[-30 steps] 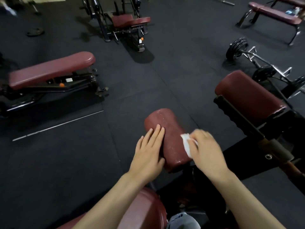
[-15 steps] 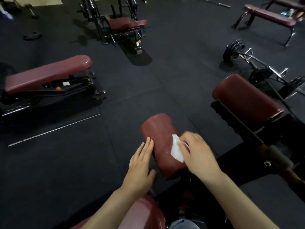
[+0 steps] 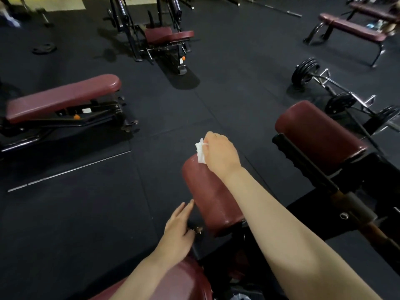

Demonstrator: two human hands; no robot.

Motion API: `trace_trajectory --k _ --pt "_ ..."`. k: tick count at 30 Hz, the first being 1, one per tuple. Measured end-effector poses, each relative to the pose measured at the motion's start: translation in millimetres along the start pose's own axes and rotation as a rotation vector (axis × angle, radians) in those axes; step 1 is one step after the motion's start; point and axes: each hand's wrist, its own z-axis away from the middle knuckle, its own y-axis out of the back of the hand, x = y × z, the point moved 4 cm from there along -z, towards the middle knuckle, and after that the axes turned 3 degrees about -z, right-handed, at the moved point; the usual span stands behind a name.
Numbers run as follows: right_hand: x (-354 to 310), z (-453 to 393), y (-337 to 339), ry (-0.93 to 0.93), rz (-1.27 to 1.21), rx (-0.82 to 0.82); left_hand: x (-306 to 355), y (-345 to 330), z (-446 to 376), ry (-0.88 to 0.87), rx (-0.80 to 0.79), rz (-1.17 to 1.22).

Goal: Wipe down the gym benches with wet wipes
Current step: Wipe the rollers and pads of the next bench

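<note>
A maroon roller pad (image 3: 213, 198) of the bench stands in front of me, its surface shiny. My right hand (image 3: 220, 154) is at the pad's far end and grips a crumpled white wet wipe (image 3: 200, 151) against that end. My left hand (image 3: 178, 228) lies with straight fingers beside the pad's near left edge, above a small bolt on the black frame. A second maroon roller pad (image 3: 318, 135) sits to the right. The maroon seat pad (image 3: 186, 282) shows at the bottom under my left forearm.
A maroon adjustable bench (image 3: 62, 97) stands at the left on the black rubber floor. Another machine seat (image 3: 164, 34) is at the back centre and a flat bench (image 3: 350, 28) at the back right. A loaded bar with weight plates (image 3: 305, 70) lies on the right.
My right hand has slid the wipe from the pad's middle right side to its far end. My left hand has come off the top of the pad and drawn back to its near left edge.
</note>
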Motion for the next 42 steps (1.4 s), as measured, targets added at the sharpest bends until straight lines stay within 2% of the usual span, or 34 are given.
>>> trace_trajectory --k 3,6,9,13,16,18,21,25,28,30,34,37,39,42 --pt "17.8 60.7 11.4 0.029 -0.060 0.035 -0.7 14.2 -1.5 0.034 0.056 0.016" --pt "45.0 140.4 25.7 -0.082 -0.150 0.033 20.6 28.8 -5.0 -0.097 0.128 -0.094" --pt "39.1 176.2 44.2 0.007 -0.080 0.190 50.9 35.8 -11.2 -0.245 0.189 -0.225" --pt "24.6 99.7 29.4 0.044 0.030 0.224 59.7 33.2 -18.1 -0.297 0.221 -0.386" --pt "13.9 29.4 5.3 -0.023 -0.083 0.122 50.5 29.5 -15.3 -0.259 0.222 -0.376" --pt "6.3 8.4 -4.1 -0.001 -0.078 0.050 45.1 27.3 -11.3 -0.253 0.215 -0.365" --pt "13.6 29.6 2.5 -0.026 -0.108 0.010 39.8 27.7 -10.3 -0.250 0.190 -0.340" --pt "37.1 126.2 26.7 -0.089 -0.139 0.098 39.2 27.0 -10.3 -0.242 0.180 -0.298" --pt "48.5 177.3 37.7 -0.193 -0.254 0.055 36.5 22.6 -10.1 -0.239 0.181 -0.255" --pt "42.4 167.5 37.9 -0.168 -0.211 0.068 32.4 18.7 -9.9 -0.238 0.183 -0.226" --pt "15.0 74.3 25.4 -0.083 -0.180 0.111 25.0 14.1 -9.0 -0.217 0.182 -0.172" --pt "11.9 14.4 12.4 -0.151 -0.214 0.037 23.5 15.1 -10.0 -0.221 0.167 -0.135" --pt "20.5 7.5 6.0 -0.200 -0.254 -0.002 22.1 18.2 -10.7 -0.231 0.156 -0.125" --pt "36.0 44.2 11.7 -0.193 -0.297 0.010 24.3 27.3 -11.6 -0.236 0.213 -0.192"
